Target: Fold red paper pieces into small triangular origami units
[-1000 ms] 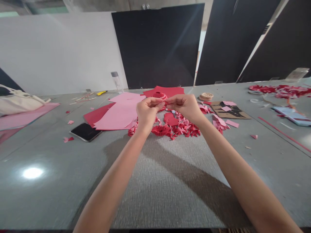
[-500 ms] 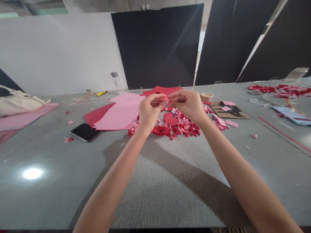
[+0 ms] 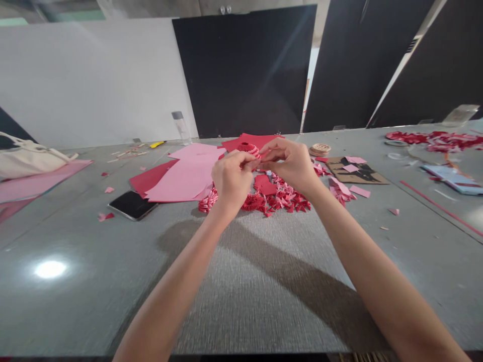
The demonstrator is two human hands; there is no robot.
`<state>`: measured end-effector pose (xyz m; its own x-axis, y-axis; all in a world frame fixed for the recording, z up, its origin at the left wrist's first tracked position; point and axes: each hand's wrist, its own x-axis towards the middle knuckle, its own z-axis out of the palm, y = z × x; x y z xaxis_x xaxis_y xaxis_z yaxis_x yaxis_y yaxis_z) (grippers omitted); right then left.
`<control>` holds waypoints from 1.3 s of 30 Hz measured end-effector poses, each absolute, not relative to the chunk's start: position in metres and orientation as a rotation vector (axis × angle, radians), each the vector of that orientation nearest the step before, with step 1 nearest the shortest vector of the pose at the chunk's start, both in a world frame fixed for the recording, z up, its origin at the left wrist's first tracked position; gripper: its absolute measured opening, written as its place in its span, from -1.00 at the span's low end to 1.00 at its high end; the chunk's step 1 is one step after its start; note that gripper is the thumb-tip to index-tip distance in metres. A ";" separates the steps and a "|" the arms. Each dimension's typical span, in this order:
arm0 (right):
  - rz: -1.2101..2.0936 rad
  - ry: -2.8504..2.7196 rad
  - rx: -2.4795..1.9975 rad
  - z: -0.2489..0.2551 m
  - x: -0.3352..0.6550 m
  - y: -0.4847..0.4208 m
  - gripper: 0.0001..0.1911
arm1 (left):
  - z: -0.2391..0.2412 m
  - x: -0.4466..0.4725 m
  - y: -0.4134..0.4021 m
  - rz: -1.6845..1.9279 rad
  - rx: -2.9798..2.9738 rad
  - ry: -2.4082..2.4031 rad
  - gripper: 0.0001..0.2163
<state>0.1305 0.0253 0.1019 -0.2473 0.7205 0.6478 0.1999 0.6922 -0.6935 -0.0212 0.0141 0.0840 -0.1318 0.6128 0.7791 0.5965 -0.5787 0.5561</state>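
My left hand (image 3: pixel 233 177) and my right hand (image 3: pixel 293 163) meet fingertip to fingertip over the table, both pinched closed. Between them shows a sliver of a small red paper piece, mostly covered by the fingers. Just behind the fingertips is a round, ridged form of folded red and pink paper (image 3: pixel 248 148). Below the hands lies a pile of small folded red and pink paper pieces (image 3: pixel 289 193), with a flat red paper (image 3: pixel 265 185) among them. A ridged pink and red folded cluster (image 3: pixel 208 201) sits by my left wrist.
Pink sheets (image 3: pixel 184 173) and red sheets (image 3: pixel 151 178) lie left, beside a dark phone (image 3: pixel 133 205). Farther back stand a clear bottle (image 3: pixel 181 126) and a yellow cutter (image 3: pixel 157 144). On the right are cardboard (image 3: pixel 366 176), wooden discs (image 3: pixel 320 149) and a blue phone-like object (image 3: pixel 455 179).
My left hand has turned so its back faces up more, its fingers curling in. The ridged round paper form behind the fingertips shows more. My right hand has barely moved.
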 end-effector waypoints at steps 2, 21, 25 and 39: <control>0.589 -1.809 -0.718 0.101 0.130 0.025 -0.74 | 0.084 -0.022 0.015 1.869 2.086 1.495 -0.88; 0.913 -1.658 -0.725 0.102 0.141 0.032 -0.66 | 0.083 -0.030 0.023 1.986 2.455 1.359 -0.90; 0.991 -1.740 -0.676 0.105 0.139 0.030 -0.65 | 0.081 -0.029 0.023 2.033 2.565 1.410 -0.86; 0.836 -1.746 -0.607 0.101 0.135 0.034 -0.63 | 0.078 -0.025 0.021 1.976 2.589 1.364 -0.84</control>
